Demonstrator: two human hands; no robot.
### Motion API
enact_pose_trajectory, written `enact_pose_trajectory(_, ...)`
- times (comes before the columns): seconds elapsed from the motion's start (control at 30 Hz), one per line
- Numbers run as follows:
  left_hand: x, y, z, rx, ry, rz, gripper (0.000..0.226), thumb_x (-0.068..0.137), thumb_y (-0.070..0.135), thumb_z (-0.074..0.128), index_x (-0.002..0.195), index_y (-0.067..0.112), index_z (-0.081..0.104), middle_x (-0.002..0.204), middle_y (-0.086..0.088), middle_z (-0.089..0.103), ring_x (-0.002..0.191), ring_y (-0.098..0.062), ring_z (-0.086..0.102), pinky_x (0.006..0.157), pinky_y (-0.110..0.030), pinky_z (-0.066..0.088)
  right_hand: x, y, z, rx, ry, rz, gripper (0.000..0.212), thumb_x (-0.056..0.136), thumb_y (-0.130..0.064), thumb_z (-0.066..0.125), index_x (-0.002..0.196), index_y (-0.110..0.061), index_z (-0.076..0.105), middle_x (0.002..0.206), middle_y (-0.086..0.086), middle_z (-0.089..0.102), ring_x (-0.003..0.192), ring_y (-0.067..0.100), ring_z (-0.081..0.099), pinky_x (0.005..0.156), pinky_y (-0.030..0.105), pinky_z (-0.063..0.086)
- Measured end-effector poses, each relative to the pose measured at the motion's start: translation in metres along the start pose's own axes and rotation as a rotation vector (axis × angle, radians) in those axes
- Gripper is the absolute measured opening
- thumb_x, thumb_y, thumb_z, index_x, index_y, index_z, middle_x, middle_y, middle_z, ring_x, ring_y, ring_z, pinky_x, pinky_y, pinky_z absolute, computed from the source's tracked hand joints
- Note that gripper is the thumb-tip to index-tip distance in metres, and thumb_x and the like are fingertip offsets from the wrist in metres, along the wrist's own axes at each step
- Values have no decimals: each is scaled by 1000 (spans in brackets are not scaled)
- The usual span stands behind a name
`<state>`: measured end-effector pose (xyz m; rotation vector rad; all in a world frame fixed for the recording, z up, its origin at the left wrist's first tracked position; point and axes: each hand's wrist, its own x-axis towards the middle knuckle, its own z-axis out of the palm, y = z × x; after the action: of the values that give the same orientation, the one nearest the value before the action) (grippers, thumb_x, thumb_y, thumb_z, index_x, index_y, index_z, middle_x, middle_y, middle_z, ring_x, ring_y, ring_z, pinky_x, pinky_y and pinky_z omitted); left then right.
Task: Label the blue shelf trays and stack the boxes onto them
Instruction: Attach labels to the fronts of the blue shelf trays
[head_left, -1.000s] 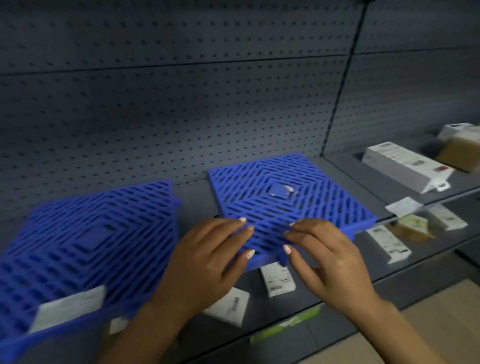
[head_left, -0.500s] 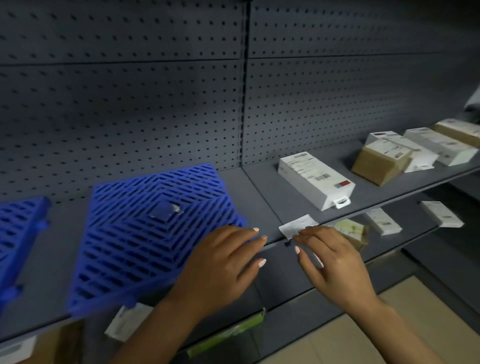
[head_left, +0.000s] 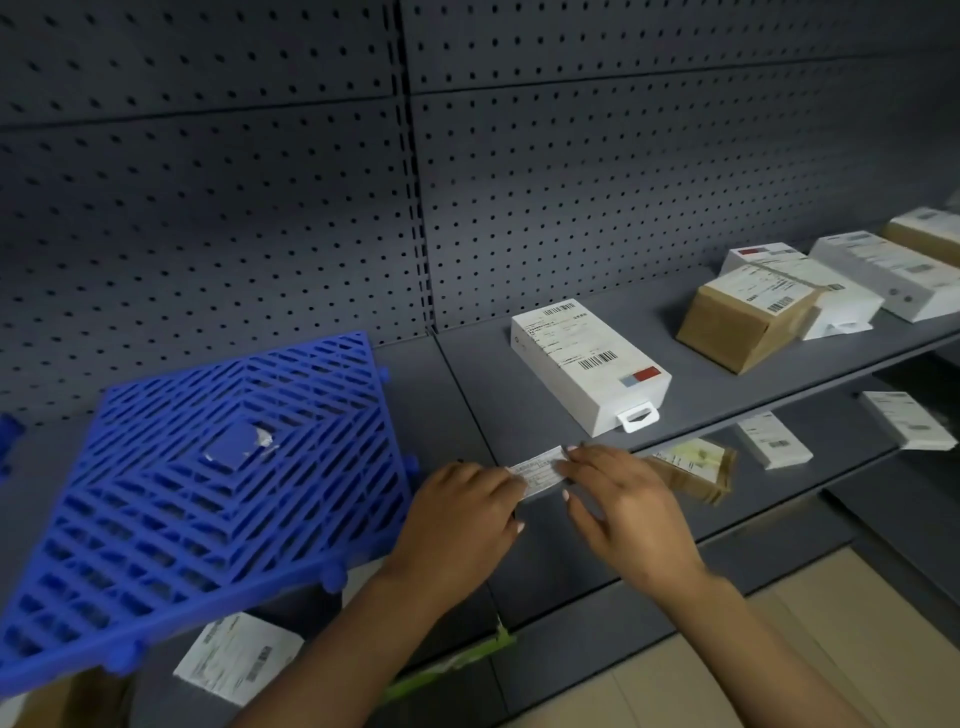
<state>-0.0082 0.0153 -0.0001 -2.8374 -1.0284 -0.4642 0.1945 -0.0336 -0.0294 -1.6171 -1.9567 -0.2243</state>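
- The left hand (head_left: 457, 512) and the right hand (head_left: 618, 499) hold together one small paper label (head_left: 537, 473) at the front edge of the shelf (head_left: 519, 582). Each hand pinches one end of it with thumb and fingertips; the other fingers are loosely curled, not spread.
- The label is a narrow strip. Its long axis runs along the shelf edge, from the left hand up a little toward the right hand.
- The blue tray (head_left: 208, 493) lies flat on the shelf, just beside the left hand on its outer side. Its near corner hangs a little over the shelf edge. The left hand is clearly the nearer one to it; the right hand is farther, on the other side of the label.
- I judge that the label must travel to the left, toward the tray, so the left hand leads.
- A white box (head_left: 587, 364) stands behind the right hand, apart from the tray. A brown box (head_left: 743, 322) and more white boxes lie farther from the tray, past the white box. No box is on the tray yet.
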Motion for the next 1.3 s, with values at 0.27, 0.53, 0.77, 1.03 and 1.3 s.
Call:
enact_pose_trajectory(0.27,0,0,8,22,85,10,26,70,24,81,94,21,74,95,6,71,83,-14,65,73,-30,54,-1,8,4,12,53,-87,24,88,-22,55,100,-14,73,106,2,70,106,21,62,89,36,51)
enact_pose_trajectory(0.53,-23,-14,-13,-47,241,44,16,82,20,62,93,18,74,97,4,71,90,-15,65,82,-29,50,5,-10,-8,72,112,-136,17,87,-17,63,101,-14,73,106,0,70,109,18,61,89,37,50)
enact_pose_trajectory(0.77,-80,-54,-53,26,410,8,31,97,26,47,93,14,74,98,1,72,91,-16,65,85,-30,48,31,-78,-4,189,161,-266,14,86,-12,64,97,-9,72,103,3,69,103,20,62,87,36,51)
enact_pose_trajectory(1.03,-164,-98,-74,76,364,-153,27,83,24,52,94,13,75,100,1,71,96,-15,58,84,-35,48,46,-163,37,290,160,-376,15,88,-14,60,92,-11,74,100,0,71,97,16,64,84,34,52)
enact_pose_trajectory(1.3,-209,-117,-72,66,306,-236,28,84,22,51,96,15,75,102,1,71,96,-16,62,87,-34,52,37,-202,58,256,44,-386,17,89,-17,57,94,-14,73,102,-2,70,99,15,64,85,32,52)
